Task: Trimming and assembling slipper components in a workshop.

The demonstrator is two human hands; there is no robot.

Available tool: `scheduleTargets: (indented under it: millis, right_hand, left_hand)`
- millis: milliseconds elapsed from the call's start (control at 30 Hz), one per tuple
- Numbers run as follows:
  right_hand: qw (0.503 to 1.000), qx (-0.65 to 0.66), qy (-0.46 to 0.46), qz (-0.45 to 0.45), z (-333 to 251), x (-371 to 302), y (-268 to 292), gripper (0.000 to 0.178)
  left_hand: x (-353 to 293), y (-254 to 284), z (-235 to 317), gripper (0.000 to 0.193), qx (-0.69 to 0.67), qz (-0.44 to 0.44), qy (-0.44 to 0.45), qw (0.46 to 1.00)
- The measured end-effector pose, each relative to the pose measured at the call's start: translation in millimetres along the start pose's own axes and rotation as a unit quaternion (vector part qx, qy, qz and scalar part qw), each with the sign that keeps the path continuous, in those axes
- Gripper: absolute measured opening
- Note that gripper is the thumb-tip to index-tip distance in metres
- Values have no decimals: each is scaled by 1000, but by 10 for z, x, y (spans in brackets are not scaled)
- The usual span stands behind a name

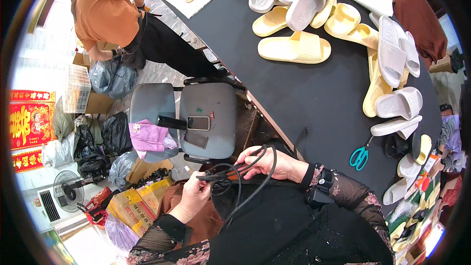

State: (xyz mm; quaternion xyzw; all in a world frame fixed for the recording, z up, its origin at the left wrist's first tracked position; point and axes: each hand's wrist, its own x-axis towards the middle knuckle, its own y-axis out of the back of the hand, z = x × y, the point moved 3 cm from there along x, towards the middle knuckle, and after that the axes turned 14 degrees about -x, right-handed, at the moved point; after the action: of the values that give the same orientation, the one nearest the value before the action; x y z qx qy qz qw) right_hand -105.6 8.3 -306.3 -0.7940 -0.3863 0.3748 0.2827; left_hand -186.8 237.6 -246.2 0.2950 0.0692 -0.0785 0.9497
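Observation:
A bundle of thin black cord (pixel 221 184) is stretched between my hands, with loose loops rising above them and hanging over the dark cloth on my lap. My left hand (pixel 193 197) pinches the tangled end of it. Closed on the strands farther right is my right hand (pixel 280 165), with the thumb and fingers pressed together. Both hands are just short of the dark table's near left edge. On the tabletop to the right lies a pair of teal-handled scissors (pixel 359 158), apart from my hands.
Yellow slippers (pixel 294 48) and grey slippers (pixel 306 2) lie across the black table (pixel 304 98). Beyond my hands stands a grey chair (pixel 206 103) bearing phones (pixel 198 123) and a purple checked cloth (pixel 148 136). A person in orange (pixel 105 10) bends over bags at far left; a fan (pixel 68 191) stands nearer.

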Motion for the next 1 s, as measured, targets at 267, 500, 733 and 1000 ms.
scheduleTargets:
  millis: [267, 500, 733, 1000]
  right_hand:
    - [999, 11, 16, -48, -114, -57, -190, 21]
    - [994, 62, 93, -18, -181, -73, -279, 17]
    - [975, -135, 176, 32, -225, -65, -152, 13]
    - [965, -227, 124, 54, -152, -48, 75, 13]
  left_hand:
    - [79, -81, 282, 20, 5, 7, -90, 996]
    - [60, -165, 307, 16, 23, -47, -103, 993]
    - [-121, -148, 397, 31, -7, -55, -46, 997]
    - [-174, -95, 338, 20, -31, 11, -59, 998]
